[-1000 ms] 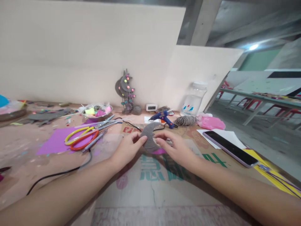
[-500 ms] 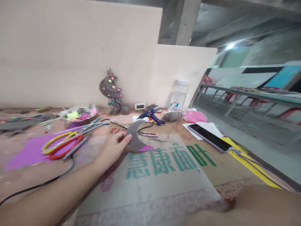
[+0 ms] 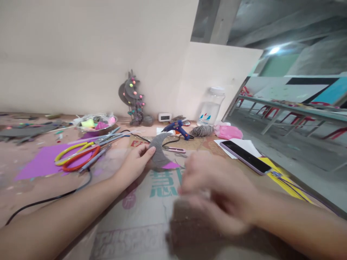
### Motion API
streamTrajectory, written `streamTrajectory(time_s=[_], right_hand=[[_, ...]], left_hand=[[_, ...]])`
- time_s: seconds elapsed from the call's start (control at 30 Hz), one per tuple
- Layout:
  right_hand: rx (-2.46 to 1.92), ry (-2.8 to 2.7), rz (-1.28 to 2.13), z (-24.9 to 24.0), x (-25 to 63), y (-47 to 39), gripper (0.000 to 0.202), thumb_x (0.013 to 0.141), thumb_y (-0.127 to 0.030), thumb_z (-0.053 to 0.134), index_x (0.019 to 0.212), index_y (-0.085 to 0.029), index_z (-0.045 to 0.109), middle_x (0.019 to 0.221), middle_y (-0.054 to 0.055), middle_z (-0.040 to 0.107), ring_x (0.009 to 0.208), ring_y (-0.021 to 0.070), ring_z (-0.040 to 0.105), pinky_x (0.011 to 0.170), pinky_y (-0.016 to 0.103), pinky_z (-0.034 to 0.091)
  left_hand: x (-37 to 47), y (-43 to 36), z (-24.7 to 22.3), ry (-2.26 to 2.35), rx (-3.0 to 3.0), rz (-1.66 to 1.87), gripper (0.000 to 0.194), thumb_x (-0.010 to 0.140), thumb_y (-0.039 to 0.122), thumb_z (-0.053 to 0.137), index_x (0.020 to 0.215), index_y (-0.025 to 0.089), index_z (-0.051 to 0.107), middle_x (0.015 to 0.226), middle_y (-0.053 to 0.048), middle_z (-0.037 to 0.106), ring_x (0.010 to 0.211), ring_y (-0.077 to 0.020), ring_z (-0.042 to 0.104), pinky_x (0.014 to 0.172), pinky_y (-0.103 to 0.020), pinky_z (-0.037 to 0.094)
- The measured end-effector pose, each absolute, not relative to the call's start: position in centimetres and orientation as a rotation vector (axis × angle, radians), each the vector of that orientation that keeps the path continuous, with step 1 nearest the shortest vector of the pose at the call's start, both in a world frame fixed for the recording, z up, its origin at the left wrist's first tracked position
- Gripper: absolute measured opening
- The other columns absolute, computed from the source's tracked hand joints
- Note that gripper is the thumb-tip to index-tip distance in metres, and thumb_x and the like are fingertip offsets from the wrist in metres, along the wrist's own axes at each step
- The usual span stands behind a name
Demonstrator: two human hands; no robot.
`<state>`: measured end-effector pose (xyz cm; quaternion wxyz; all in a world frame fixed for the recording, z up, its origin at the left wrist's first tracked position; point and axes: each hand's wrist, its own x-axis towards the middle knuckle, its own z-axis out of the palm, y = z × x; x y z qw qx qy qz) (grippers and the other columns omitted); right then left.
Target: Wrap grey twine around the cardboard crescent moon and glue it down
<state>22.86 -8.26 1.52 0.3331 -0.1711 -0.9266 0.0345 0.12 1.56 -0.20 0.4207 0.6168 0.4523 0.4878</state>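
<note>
My left hand (image 3: 139,160) pinches the upper left edge of a crescent (image 3: 159,153) wound with grey yarn, thumb on top. Its lower right tip is bare and purple. A loose strand of grey yarn (image 3: 180,155) lies just right of the crescent. My right hand (image 3: 214,191) is over the cardboard to the right, smeared by motion. Its fingers look bent, but whether they hold anything cannot be made out. Behind the crescent lie a blue glue gun (image 3: 176,128), a pink-handled cutter (image 3: 175,150) and a ball of grey yarn (image 3: 202,131).
Printed cardboard (image 3: 130,224) covers the table in front of me. Scissors (image 3: 77,155) lie on purple sheets (image 3: 38,162) at left, near a bowl (image 3: 101,131) of bright bits. A decorated grey moon ornament (image 3: 132,97), a clear bottle (image 3: 211,106) and a phone (image 3: 245,157) stand or lie farther out.
My right hand has come up from the lower right corner to the middle right, over the cardboard. My left hand keeps its hold on the crescent. The view has shifted slightly.
</note>
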Motion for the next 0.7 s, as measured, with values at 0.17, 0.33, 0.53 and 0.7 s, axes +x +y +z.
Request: streamTrajectory(time_s=[0.17,0.33,0.53,0.7], right_hand=[[-0.919,-2.170,0.138,4.8,18.8,1.7,0.022,0.084,-0.021,0.043,0.062,-0.019,0.041,0.061,-0.001,0.046,0.060,0.0116,0.044,0.058,0.025,0.036],[-0.988,-2.185,0.346,0.9,19.9,2.3,0.021,0.090,-0.030,0.041,0.080,-0.017,0.054,0.079,0.002,0.057,0.077,0.0138,0.053,0.072,0.026,0.040],[-0.956,-2.224,0.474,1.3,19.4,2.3,0.031,0.093,-0.028,0.033,0.085,-0.017,0.060,0.085,0.004,0.061,0.087,0.0154,0.056,0.082,0.030,0.041],[-0.904,-2.309,0.464,1.2,19.8,2.7,0.022,0.090,-0.031,0.041,0.086,-0.018,0.059,0.086,0.005,0.061,0.086,0.0163,0.055,0.082,0.031,0.041]], left_hand=[[-0.1,1.6,-0.4,1.072,1.557,1.230,0.025,0.084,0.038,0.047,0.074,0.017,0.056,0.068,0.001,0.057,0.065,-0.0134,0.051,0.061,-0.023,0.040],[-0.3,1.8,-0.5,1.090,1.623,1.229,0.025,0.085,0.037,0.045,0.073,0.017,0.056,0.071,0.000,0.057,0.069,-0.0141,0.052,0.064,-0.024,0.039],[-0.3,1.8,-0.8,1.089,1.555,1.231,0.024,0.085,0.038,0.044,0.075,0.018,0.054,0.070,0.001,0.055,0.066,-0.0141,0.049,0.061,-0.024,0.038],[-0.4,1.9,-0.8,1.142,1.513,1.248,0.025,0.084,0.037,0.045,0.070,0.018,0.051,0.066,0.002,0.052,0.061,-0.0124,0.046,0.056,-0.024,0.035]])
